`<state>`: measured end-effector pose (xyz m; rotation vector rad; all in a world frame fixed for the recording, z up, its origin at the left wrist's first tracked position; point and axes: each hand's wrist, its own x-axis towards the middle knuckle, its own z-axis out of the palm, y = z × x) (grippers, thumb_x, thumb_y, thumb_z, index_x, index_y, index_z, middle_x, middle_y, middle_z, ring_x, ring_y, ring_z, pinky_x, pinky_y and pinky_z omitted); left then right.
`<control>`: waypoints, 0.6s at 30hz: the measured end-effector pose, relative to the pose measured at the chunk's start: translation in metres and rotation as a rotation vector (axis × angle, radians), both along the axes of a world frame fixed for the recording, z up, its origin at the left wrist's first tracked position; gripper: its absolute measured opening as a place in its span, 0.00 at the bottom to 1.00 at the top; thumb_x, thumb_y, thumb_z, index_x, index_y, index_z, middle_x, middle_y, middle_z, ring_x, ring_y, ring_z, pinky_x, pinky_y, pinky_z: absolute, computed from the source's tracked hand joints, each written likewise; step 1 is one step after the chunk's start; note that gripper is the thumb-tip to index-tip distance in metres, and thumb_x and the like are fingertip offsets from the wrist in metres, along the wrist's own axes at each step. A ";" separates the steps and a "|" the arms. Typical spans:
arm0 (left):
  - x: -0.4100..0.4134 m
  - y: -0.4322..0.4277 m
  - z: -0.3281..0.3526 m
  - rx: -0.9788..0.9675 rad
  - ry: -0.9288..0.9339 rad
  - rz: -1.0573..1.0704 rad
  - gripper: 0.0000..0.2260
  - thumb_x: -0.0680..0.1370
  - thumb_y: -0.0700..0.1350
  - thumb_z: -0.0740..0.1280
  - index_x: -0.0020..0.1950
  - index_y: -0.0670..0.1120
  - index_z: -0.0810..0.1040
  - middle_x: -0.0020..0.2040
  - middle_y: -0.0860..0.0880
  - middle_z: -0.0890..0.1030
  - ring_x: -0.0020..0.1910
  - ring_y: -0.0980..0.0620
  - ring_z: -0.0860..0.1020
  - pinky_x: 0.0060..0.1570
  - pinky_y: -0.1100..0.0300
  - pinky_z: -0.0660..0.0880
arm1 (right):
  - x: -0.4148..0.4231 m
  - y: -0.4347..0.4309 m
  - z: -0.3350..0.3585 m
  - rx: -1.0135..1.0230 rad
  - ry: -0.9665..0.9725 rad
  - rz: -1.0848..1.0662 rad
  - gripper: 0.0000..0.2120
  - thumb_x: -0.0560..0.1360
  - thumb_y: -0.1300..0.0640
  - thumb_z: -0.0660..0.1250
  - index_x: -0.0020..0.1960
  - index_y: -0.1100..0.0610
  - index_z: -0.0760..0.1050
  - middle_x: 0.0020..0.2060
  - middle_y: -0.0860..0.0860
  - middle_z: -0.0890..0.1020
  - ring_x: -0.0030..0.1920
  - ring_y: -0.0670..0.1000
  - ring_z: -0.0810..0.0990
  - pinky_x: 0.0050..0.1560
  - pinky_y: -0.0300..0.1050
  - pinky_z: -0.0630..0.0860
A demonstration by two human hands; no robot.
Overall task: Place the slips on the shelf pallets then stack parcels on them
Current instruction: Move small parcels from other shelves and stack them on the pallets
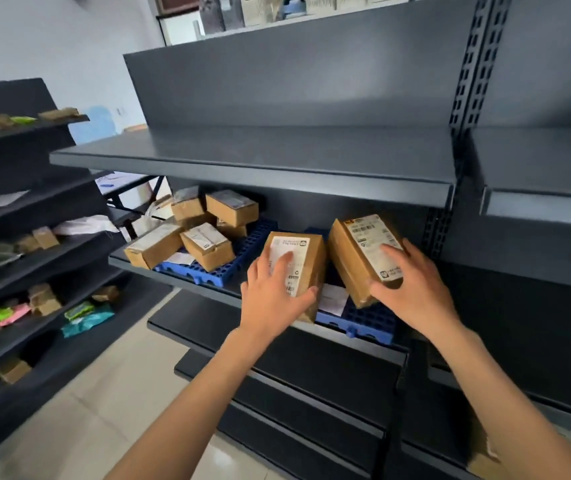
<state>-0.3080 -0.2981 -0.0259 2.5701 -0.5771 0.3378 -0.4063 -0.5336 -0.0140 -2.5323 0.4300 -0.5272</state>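
Two blue plastic pallets lie on the dark middle shelf. The left pallet (204, 271) carries several brown parcels (208, 245) and a white slip (178, 258) under them. On the right pallet (369, 323) lies another white slip (333, 298). My left hand (272, 296) grips a brown parcel with a white label (306, 268), standing at the pallet's left end. My right hand (412, 289) holds a second labelled brown parcel (360, 254), tilted above the right pallet beside the first.
An upper grey shelf (260, 168) overhangs the pallets closely. Lower shelves (277, 382) jut out below my arms. A second rack at the left (35, 244) holds cartons and coloured bags. Tiled floor (104, 410) lies between the racks.
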 end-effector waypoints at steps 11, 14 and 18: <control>0.147 -0.052 -0.006 0.083 0.083 -0.356 0.33 0.67 0.66 0.62 0.72 0.63 0.64 0.78 0.52 0.54 0.74 0.43 0.55 0.67 0.35 0.59 | 0.084 -0.014 -0.015 -0.072 0.159 -0.228 0.40 0.69 0.38 0.65 0.77 0.44 0.53 0.74 0.52 0.62 0.72 0.59 0.57 0.65 0.60 0.66; 0.191 -0.066 0.001 0.188 0.134 -0.509 0.32 0.70 0.65 0.62 0.74 0.62 0.64 0.78 0.52 0.56 0.75 0.42 0.55 0.69 0.35 0.56 | 0.105 -0.013 -0.019 -0.015 0.119 -0.263 0.37 0.72 0.45 0.67 0.77 0.48 0.56 0.75 0.54 0.63 0.73 0.60 0.57 0.70 0.59 0.62; 0.226 -0.072 0.004 0.229 0.137 -0.649 0.29 0.76 0.64 0.62 0.75 0.59 0.64 0.78 0.49 0.59 0.77 0.42 0.54 0.71 0.35 0.54 | 0.124 -0.001 -0.017 -0.026 -0.038 -0.318 0.29 0.76 0.57 0.67 0.74 0.60 0.63 0.71 0.61 0.68 0.73 0.62 0.59 0.72 0.60 0.60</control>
